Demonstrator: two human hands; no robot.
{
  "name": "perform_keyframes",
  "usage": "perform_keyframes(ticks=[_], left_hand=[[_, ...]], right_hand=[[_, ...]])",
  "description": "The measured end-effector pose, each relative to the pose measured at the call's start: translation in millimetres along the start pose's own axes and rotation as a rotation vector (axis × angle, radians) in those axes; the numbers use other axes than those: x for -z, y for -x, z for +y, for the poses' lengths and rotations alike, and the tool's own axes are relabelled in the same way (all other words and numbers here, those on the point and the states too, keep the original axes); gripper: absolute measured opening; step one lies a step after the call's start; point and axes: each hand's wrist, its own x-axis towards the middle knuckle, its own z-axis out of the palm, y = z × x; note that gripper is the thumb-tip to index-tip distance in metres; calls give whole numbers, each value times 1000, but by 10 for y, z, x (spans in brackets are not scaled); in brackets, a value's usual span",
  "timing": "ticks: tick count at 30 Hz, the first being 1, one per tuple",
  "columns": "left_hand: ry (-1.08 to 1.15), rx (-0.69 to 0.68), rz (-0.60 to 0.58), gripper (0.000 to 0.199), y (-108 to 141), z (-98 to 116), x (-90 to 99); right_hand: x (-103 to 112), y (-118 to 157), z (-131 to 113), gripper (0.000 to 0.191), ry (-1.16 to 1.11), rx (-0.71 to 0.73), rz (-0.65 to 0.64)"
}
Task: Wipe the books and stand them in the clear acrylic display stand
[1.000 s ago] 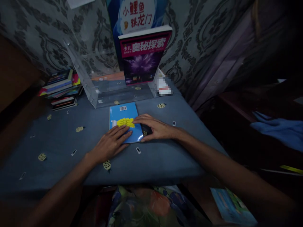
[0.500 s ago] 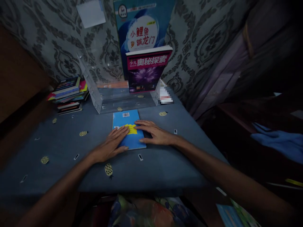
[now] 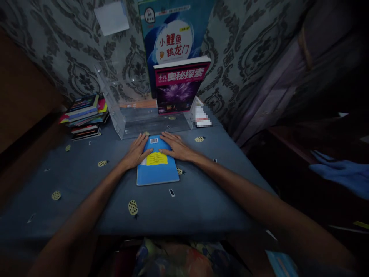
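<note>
Blue book (image 3: 157, 169) lies flat, long axis toward wall; both hands (image 3: 137, 151) (image 3: 176, 146) spread flat on it

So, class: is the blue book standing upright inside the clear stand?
No, the blue book lies flat on the table, in front of the clear stand.

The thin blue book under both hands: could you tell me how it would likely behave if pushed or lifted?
The thin blue book looks slim and soft-covered, so probably light and bendy. Its glossy cover may slip under fingers, though the tablecloth might add drag.
</note>
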Motion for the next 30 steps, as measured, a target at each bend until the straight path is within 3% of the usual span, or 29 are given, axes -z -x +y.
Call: perform_keyframes(ticks=[7,17,24,30], left_hand=[[12,36,-6,81,22,41,29],[8,32,83,70,64,90,-25],[16,32,125,60,6,282,-148],[-6,26,119,55,-213,575,-282]], right_hand=[[-3,123,-118,70,76,-13,-44],[-15,682,-330,70,-27,147,-51],[41,800,-199,68,-154,99,-6],[96,722,45,64,-76,29,52]])
